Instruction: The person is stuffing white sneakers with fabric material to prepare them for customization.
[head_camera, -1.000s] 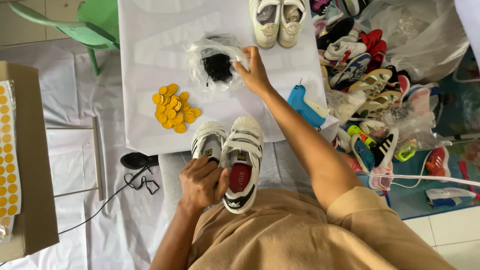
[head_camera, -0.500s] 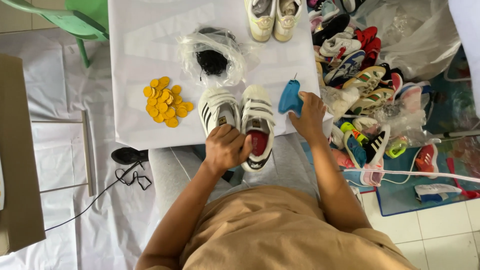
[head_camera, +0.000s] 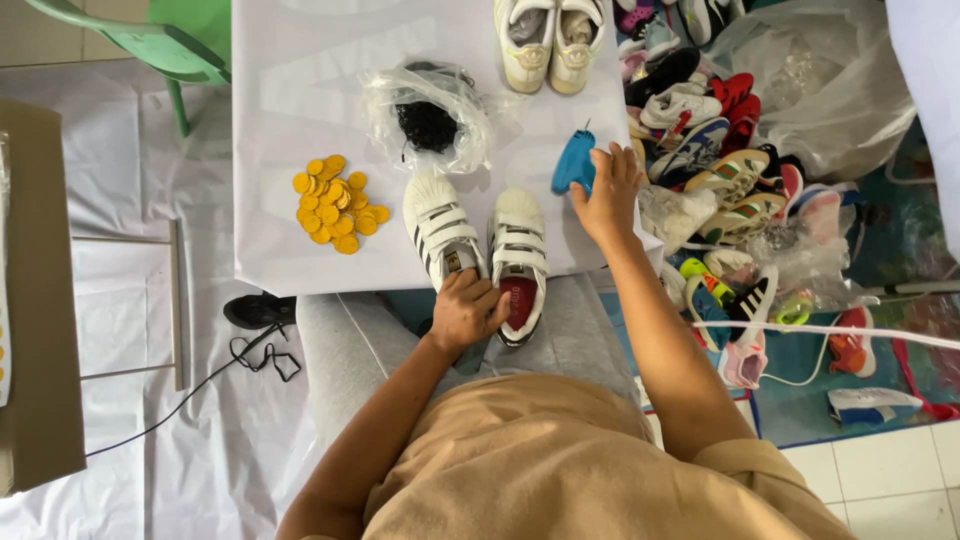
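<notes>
Sneakers, a white pair (head_camera: 485, 255) with dark stripes and strap closures, sit side by side at the near edge of the white table (head_camera: 290, 90), heels hanging toward my lap. My left hand (head_camera: 466, 312) is curled over the heel ends, fingers folded down between the two collars, where the red lining of the right-hand shoe shows; whether I'm actually pinching a heel or just resting there I cannot tell. I'd judge them light and fairly stiff: rubbery shell toes, smooth leather-like uppers, firm flat soles. The heel counter or the collar looks like the surest place to grip, since the glossy toe caps would probably slip under my fingers.

Just right of the sneakers, my right hand (head_camera: 606, 190) lies with fingers spread and reaching onto a blue plastic tool (head_camera: 574, 165) with a thin metal tip; it touches the tool's right side but has not closed round it. The tool seems hard, smooth and light.

Left of the sneakers is a loose heap of small yellow discs (head_camera: 332, 203), flat and round. Just beyond the sneakers lies a crinkled clear plastic bag (head_camera: 428, 115) holding a dark tangle, soft and floppy by the look of it. Further beyond, at the table's far edge, stands a cream pair of shoes (head_camera: 553, 40), scuffed. Far right of the sneakers, off the table, a jumbled pile of shoes (head_camera: 735, 170) in many colours spreads over the floor
</notes>
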